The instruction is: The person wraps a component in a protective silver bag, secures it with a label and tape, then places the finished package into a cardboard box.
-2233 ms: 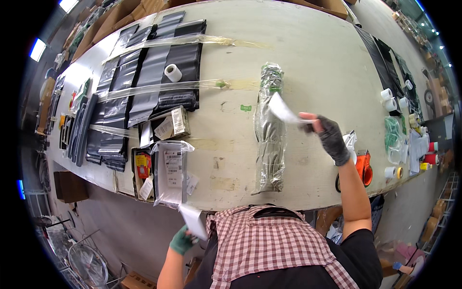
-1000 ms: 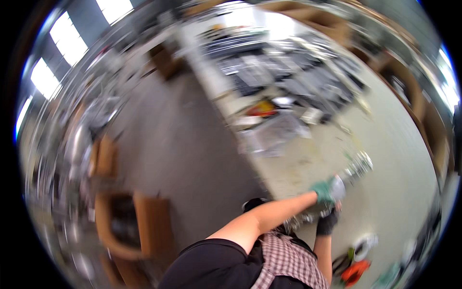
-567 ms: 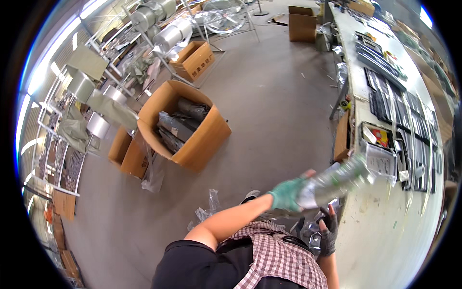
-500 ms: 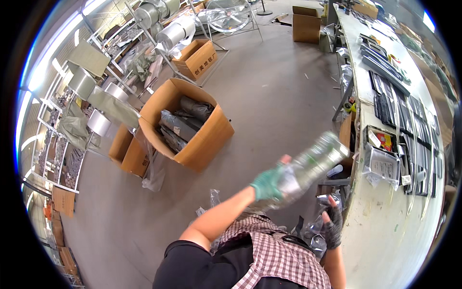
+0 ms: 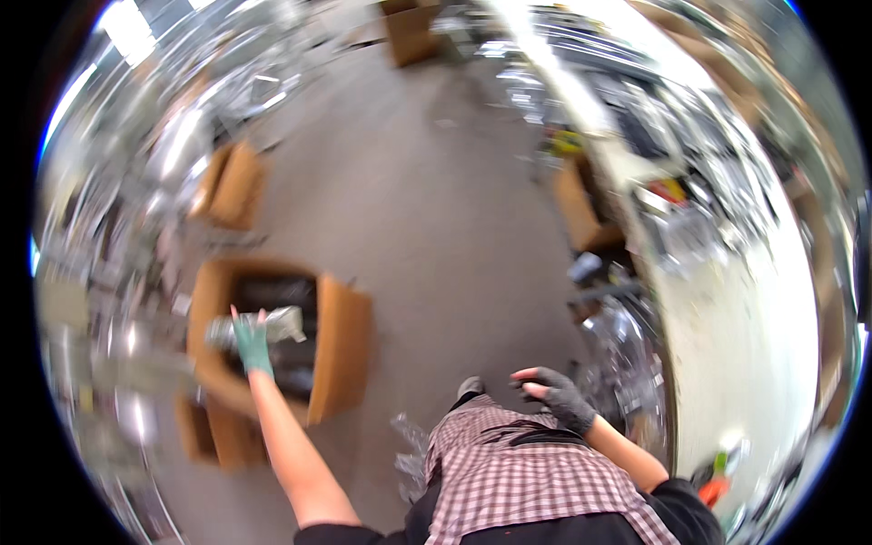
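My left hand [image 5: 251, 343], in a green glove, reaches out over an open cardboard box [image 5: 341, 350] on the floor, its fingers spread. A long package wrapped in clear plastic [image 5: 272, 323] lies crosswise at its fingertips, above the dark items inside the box; the blur hides whether they touch. My right hand [image 5: 556, 396], in a dark grey glove, hangs in front of my checked apron with the fingers loosely apart and nothing in it.
A second cardboard box [image 5: 234, 186] stands farther off on the grey floor. The long white worktable [image 5: 754, 318] curves along the right, with a brown box [image 5: 581, 211] under its edge. Crumpled clear plastic [image 5: 409, 445] lies by my feet. Metal racks blur on the left.
I have turned from the table toward the floor boxes. My left hand carried the wrapped package from the table side out over the open box, and its fingers have spread.
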Demonstrator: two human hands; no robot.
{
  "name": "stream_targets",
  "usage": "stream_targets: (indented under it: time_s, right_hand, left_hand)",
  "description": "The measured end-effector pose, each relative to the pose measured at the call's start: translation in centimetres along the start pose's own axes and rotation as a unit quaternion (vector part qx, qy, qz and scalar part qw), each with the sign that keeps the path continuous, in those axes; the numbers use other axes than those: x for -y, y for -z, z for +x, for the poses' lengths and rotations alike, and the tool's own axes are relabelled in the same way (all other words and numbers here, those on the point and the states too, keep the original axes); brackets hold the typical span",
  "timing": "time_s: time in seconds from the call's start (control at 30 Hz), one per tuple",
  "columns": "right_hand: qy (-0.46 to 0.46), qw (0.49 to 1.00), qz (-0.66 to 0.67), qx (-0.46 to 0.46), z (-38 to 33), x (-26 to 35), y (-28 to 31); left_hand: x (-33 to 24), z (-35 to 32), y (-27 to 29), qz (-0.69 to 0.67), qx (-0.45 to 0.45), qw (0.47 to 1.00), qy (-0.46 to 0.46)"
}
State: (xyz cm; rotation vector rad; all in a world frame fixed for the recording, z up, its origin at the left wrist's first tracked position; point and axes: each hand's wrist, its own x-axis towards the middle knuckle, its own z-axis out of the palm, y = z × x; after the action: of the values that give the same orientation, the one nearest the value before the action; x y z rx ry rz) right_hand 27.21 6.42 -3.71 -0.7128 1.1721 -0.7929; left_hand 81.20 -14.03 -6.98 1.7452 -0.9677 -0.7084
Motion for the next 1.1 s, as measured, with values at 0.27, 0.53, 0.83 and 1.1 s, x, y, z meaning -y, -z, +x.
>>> stream_targets:
  time_s: [0.27,0.53,0.83,1.1]
  right_hand:
    - [0.064,0.986,0.047,-0.149,-5.2,-6.6,3.5]
    - [0.031,0.866,-0.182,-0.465,-19.0,-13.6,14.0]
    - [-0.156,0.471,-0.491,-0.716,-33.8,-20.3,25.8]
    - [-0.207,0.415,-0.473,-0.749,-35.1,-26.6,31.4]
  left_hand:
    - [7.6,-26.2,-26.3,0.255,0.599,0.756,-0.065]
    - [-7.3,-46.7,-44.7,0.095,0.771,0.454,-0.437]
    - [-12.5,-57.6,-58.6,0.034,0.546,0.59,-0.594]
    - [-13.3,-59.6,-59.5,0.127,0.553,0.554,-0.61]
